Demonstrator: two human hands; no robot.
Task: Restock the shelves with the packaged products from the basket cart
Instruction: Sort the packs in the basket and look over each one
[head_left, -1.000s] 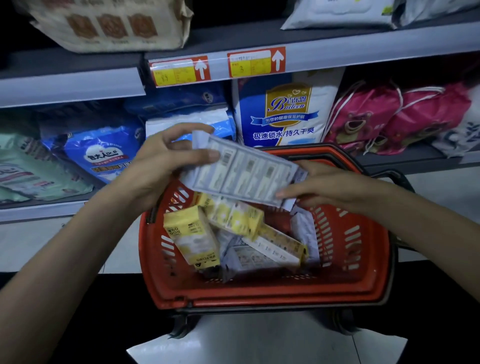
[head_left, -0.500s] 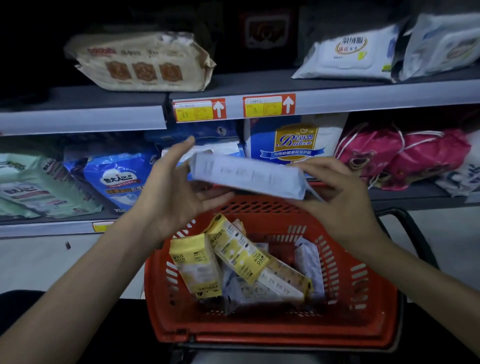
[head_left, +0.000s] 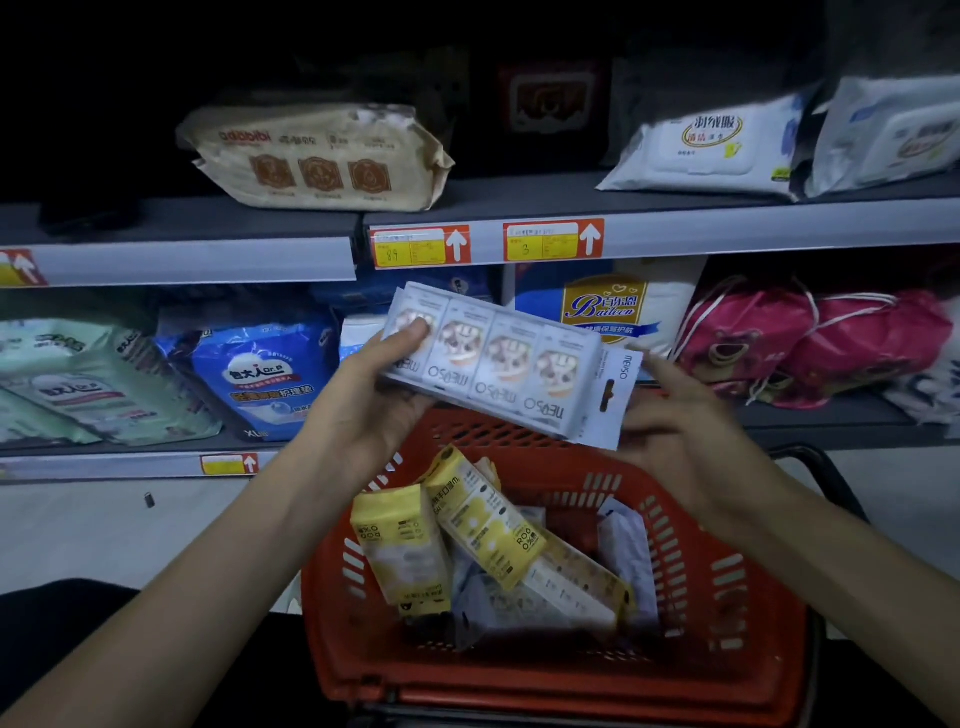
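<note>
Holding grey four-pack (head_left: 498, 358) above the red basket (head_left: 753, 597), restock step mid-way: left hand (head_left: 369, 405) grip pinches its left end, right hand (head_left: 680, 431) at the tab end, closure hidden; next move likely needs a free shelf (head_left: 519, 200) gap chosen

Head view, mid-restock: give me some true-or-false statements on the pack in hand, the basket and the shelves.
1. The left hand grips the grey four-pack, thumb on its front. True.
2. The grey four-pack already lies on the upper shelf. False: it is held above the red basket.
3. Yellow packs are in the red basket. True.
4. The pink bags sit on the upper shelf. False: they sit on the lower shelf, to the right.
5. The beige pack lies on the upper shelf. True.
</note>
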